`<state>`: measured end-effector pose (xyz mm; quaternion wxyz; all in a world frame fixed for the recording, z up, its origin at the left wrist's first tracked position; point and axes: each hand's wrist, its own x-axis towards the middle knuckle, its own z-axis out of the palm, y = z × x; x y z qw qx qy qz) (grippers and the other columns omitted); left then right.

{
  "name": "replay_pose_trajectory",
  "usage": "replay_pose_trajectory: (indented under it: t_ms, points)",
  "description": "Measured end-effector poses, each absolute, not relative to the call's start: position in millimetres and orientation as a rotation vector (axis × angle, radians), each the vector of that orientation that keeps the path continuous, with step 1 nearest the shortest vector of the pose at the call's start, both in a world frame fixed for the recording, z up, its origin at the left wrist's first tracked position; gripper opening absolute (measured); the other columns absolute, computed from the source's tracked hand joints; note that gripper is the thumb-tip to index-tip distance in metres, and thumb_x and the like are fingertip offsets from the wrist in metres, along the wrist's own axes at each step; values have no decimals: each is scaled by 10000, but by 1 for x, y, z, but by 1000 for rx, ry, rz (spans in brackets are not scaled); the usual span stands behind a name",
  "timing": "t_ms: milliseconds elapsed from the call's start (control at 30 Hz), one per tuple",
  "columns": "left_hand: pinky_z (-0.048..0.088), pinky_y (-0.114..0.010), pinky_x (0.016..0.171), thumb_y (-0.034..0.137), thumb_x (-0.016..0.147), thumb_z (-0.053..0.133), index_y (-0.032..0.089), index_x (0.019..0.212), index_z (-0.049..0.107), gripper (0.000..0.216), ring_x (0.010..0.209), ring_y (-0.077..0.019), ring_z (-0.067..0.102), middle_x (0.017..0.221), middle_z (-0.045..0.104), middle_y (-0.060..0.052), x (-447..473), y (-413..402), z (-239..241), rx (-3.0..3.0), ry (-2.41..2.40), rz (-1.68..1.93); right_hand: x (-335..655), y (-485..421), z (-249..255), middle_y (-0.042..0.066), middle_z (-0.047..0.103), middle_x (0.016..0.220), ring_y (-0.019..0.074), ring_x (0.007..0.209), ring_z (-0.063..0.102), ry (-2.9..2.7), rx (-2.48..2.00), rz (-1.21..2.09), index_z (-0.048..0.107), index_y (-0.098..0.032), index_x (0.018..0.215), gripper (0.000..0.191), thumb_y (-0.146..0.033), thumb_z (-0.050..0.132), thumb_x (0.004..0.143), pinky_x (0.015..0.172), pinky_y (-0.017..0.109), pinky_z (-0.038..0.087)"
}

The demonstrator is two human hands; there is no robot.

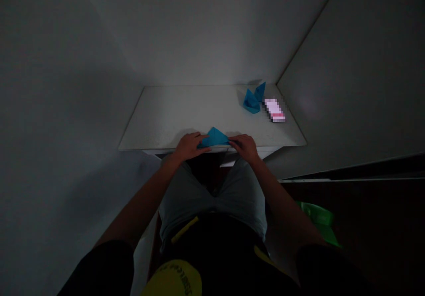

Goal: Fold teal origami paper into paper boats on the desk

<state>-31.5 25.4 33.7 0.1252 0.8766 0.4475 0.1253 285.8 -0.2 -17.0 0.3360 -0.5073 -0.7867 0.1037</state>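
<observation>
A folded piece of blue paper (215,137), roughly triangular with its peak pointing away from me, is at the front edge of the white table (179,110). My left hand (191,146) grips its left end, fingers over the paper and thumb below. At the right corner, my right hand (245,146) pinches the paper between thumb and fingers. Farther back on the right stand two folded blue paper shapes, one like a boat (251,102) and a smaller pointed one (260,92) behind it.
A phone (275,111) with a lit, blurred screen lies at the table's right side. Walls enclose the table at the back, left and right. On the dark floor at lower right is a green plastic object (318,216). My legs are under the table's front edge.
</observation>
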Motion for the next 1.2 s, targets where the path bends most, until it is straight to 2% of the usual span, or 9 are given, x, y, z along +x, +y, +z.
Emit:
replay_pose_trajectory:
  t_ms: [133, 333, 500, 667, 767, 933, 1067, 1200]
  points:
    - [498, -432, 993, 762, 1011, 528, 254, 1620, 537, 794, 1165, -334, 688, 1308, 706, -161, 0, 21, 40, 2637, 1386, 208, 276, -2, -16, 83, 832, 1082, 283, 1016, 743, -2024, -1382, 194, 806, -270, 1137, 309, -456, 560, 1115, 909, 437, 529]
    - [506, -427, 974, 796, 994, 525, 256, 1547, 608, 777, 1159, -335, 690, 1325, 700, -158, 24, 25, 40, 2570, 1443, 174, 259, -1, 3, 95, 780, 1061, 253, 999, 724, -1920, -1300, 227, 780, -260, 1134, 304, -418, 520, 1133, 912, 399, 579]
    - [534, -457, 958, 724, 1006, 581, 211, 1560, 592, 756, 1078, -346, 720, 1254, 725, -168, 20, 30, 30, 2478, 1378, 382, 241, 4, 31, 88, 750, 1070, 257, 1039, 702, -1889, -1186, 216, 775, -276, 1135, 232, -377, 567, 1118, 975, 424, 583]
    - [560, -425, 1000, 570, 1081, 534, 243, 1424, 672, 494, 1091, -294, 727, 1220, 746, -100, 15, 37, 20, 2262, 1218, 643, 223, 9, 57, 89, 738, 1066, 278, 1055, 667, -1930, -1108, 199, 775, -288, 1144, 215, -373, 580, 1111, 984, 469, 566]
    - [575, -431, 1016, 505, 1106, 491, 222, 1290, 714, 404, 1109, -283, 721, 1210, 752, -91, 14, 39, 14, 2144, 1145, 698, 218, 16, 66, 86, 725, 1071, 279, 1063, 655, -1971, -1062, 172, 767, -291, 1162, 211, -372, 579, 1110, 983, 469, 558]
    - [586, -431, 1023, 592, 1039, 611, 200, 1297, 702, 478, 1138, -294, 698, 1243, 729, -117, 10, 40, 7, 2086, 1082, 737, 222, 26, 73, 82, 707, 1126, 277, 1102, 640, -2082, -998, 228, 737, -283, 1208, 184, -301, 598, 1089, 1004, 461, 551]
    - [579, -388, 1007, 573, 1083, 527, 217, 1391, 670, 492, 1118, -262, 690, 1208, 708, -98, 13, 43, 2, 2027, 1108, 814, 226, 31, 76, 78, 691, 1156, 262, 1099, 647, -2083, -980, 319, 694, -277, 1311, 334, -145, 589, 1022, 1003, 447, 556]
    - [578, -380, 964, 407, 1074, 550, 211, 1372, 680, 380, 1043, -246, 678, 1137, 684, -78, 23, 51, -3, 2052, 1174, 809, 225, 40, 73, 75, 704, 1189, 251, 1082, 671, -2036, -1021, 398, 641, -290, 1403, 499, -76, 556, 960, 1002, 448, 572]
